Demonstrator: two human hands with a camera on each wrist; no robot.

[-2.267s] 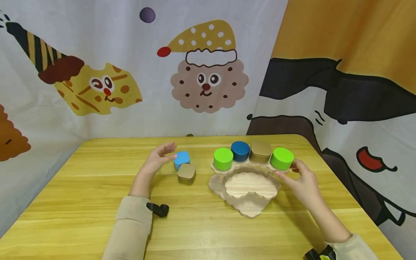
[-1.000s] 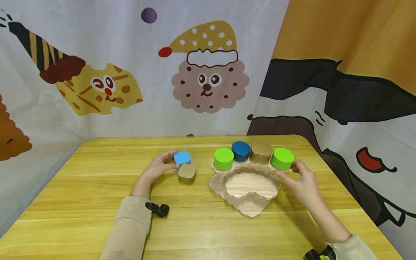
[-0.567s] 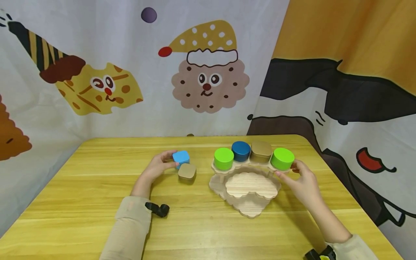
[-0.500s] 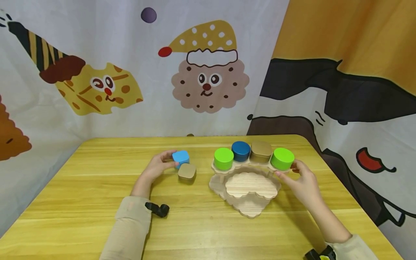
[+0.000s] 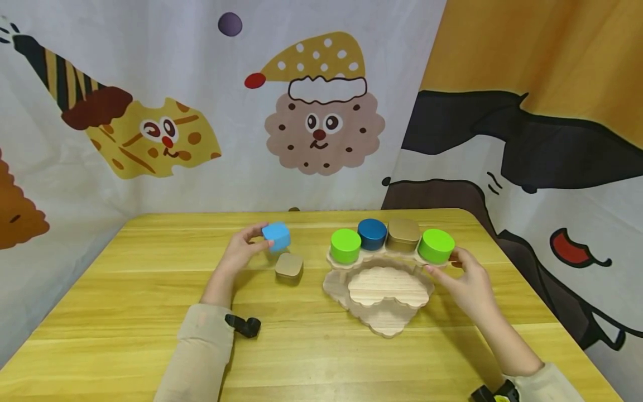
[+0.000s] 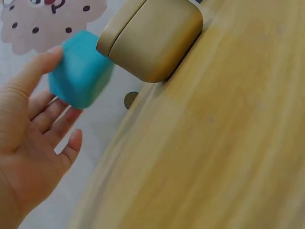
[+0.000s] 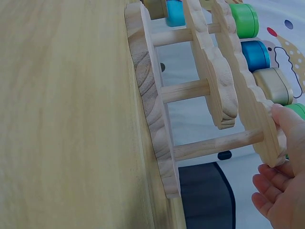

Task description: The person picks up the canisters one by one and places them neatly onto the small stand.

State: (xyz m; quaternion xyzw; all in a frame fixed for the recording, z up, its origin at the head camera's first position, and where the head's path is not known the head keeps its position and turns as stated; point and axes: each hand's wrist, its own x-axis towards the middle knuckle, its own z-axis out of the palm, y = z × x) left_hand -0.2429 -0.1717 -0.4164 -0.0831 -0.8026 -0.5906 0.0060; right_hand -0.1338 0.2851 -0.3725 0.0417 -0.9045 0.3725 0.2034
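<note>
Blue tin (image 5: pixel 277 236) lifted (table (image 5: pixel 125 312) beneath)

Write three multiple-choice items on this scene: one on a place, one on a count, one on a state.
1. Where does the tan square tin that is off the stand lie?
A. on the table, left of the wooden stand
B. on the stand's top tier
C. in the right hand

2. How many tins stand on the stand's top tier?
A. two
B. four
C. six

3. What is the state of the light blue tin?
A. flat on the table
B. held up off the table by the left hand
C. stacked on a green tin

Answers: 1 A, it sits on bare wood beside the stand. 2 B, two green, one dark blue, one tan. 3 B, fingers grip it above the table.
</note>
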